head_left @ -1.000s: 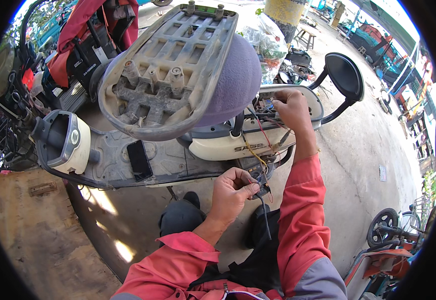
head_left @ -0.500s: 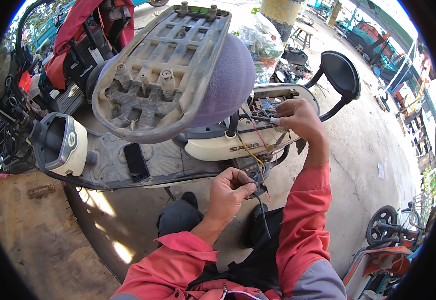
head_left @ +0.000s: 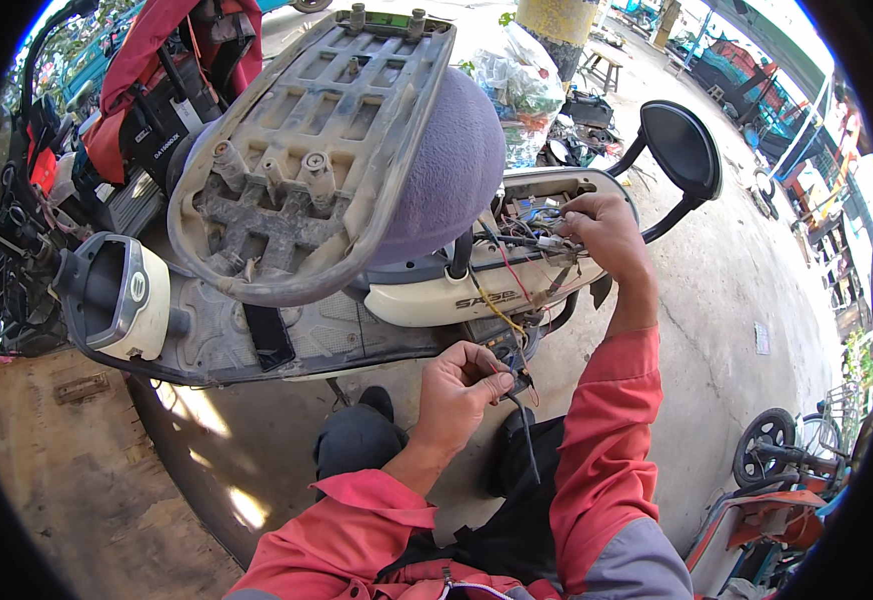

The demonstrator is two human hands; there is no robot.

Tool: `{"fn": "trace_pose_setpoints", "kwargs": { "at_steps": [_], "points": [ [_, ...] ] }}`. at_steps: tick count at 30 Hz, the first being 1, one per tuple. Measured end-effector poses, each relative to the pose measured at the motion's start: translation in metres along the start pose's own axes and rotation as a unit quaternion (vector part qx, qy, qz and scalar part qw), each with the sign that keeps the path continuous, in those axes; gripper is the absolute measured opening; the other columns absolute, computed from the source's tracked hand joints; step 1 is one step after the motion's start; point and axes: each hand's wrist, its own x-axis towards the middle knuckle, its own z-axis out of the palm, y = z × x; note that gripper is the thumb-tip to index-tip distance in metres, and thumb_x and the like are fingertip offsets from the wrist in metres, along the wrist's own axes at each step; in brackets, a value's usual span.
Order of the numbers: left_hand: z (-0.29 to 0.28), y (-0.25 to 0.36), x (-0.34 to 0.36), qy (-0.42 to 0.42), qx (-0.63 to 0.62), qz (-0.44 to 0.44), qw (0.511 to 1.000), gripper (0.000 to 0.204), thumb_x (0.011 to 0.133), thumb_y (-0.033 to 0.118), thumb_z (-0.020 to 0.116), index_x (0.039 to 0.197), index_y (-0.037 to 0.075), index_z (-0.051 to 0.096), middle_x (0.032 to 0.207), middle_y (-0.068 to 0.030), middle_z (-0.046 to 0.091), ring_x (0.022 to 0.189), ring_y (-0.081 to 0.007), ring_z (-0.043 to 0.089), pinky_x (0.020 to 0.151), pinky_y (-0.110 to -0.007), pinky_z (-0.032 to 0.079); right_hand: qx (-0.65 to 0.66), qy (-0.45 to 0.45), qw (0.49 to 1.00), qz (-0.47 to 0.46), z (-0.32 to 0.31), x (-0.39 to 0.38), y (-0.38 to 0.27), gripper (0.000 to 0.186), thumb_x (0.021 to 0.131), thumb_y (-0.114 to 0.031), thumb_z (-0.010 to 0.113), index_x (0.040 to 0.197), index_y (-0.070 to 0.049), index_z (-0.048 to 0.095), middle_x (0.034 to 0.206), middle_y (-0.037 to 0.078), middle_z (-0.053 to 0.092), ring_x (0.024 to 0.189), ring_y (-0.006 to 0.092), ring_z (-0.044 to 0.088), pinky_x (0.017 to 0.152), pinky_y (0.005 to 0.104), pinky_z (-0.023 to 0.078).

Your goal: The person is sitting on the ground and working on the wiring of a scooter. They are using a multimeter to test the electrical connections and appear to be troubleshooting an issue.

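A cream electric scooter (head_left: 407,302) stands across in front of me. Its seat is tipped up, showing the dusty ribbed underside (head_left: 302,150) and a purple fabric cover (head_left: 447,170). My left hand (head_left: 462,390) pinches a black cable (head_left: 529,440) at its near side; the loose end hangs down. Beside those fingers is a small dark part (head_left: 520,372) with thin red and yellow wires. My right hand (head_left: 605,232) is closed at the open compartment, its fingertips on a pale wire connector (head_left: 555,242) among tangled wires (head_left: 529,215). The fingers partly hide this connector.
A phone (head_left: 269,336) lies on the footboard. A black mirror (head_left: 682,150) sticks out beyond my right hand. A wooden board (head_left: 67,460) lies at left. Plastic bags (head_left: 517,90) and scrap parts (head_left: 587,115) stand behind; another small vehicle (head_left: 767,520) is at lower right.
My right fingers have shifted slightly at the wires, leaving more of the pale connector showing. The raised seat has swung a little left and down in view. My left hand keeps its pinch.
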Motion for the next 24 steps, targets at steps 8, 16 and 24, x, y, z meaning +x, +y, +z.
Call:
{"fn": "trace_pose_setpoints", "kwargs": {
  "at_steps": [8, 16, 24],
  "points": [
    [-0.005, -0.004, 0.000, -0.011, -0.003, 0.003, 1.000, 0.016, 0.084, -0.004, 0.074, 0.093, 0.002, 0.062, 0.082, -0.0083, 0.070, 0.071, -0.0106, 0.066, 0.061, -0.022, 0.050, 0.027, 0.137, 0.989, 0.047, -0.003, 0.003, -0.002, 0.026, 0.090, -0.005, 0.061, 0.110, 0.010, 0.069, 0.093, 0.013, 0.074, 0.076, 0.0144, 0.067, 0.072, 0.0288, 0.053],
    [0.000, -0.001, 0.000, 0.013, -0.007, -0.003, 1.000, 0.017, 0.083, -0.008, 0.072, 0.090, 0.002, 0.060, 0.078, -0.0036, 0.066, 0.064, -0.0070, 0.059, 0.059, -0.021, 0.048, -0.039, 0.134, 0.990, 0.031, 0.007, 0.019, 0.028, 0.027, 0.091, -0.019, 0.065, 0.103, 0.004, 0.073, 0.080, 0.017, 0.072, 0.072, 0.0235, 0.068, 0.072, 0.0373, 0.052],
    [-0.005, -0.008, 0.002, -0.004, -0.005, -0.001, 1.000, 0.018, 0.083, -0.005, 0.074, 0.094, 0.001, 0.061, 0.083, -0.0100, 0.070, 0.073, -0.0123, 0.067, 0.061, -0.022, 0.051, 0.036, 0.020, 0.999, 0.007, 0.017, 0.028, 0.036, 0.032, 0.090, -0.005, 0.065, 0.118, 0.010, 0.065, 0.101, 0.011, 0.072, 0.089, 0.0151, 0.065, 0.079, 0.0287, 0.051]
  ]
}}
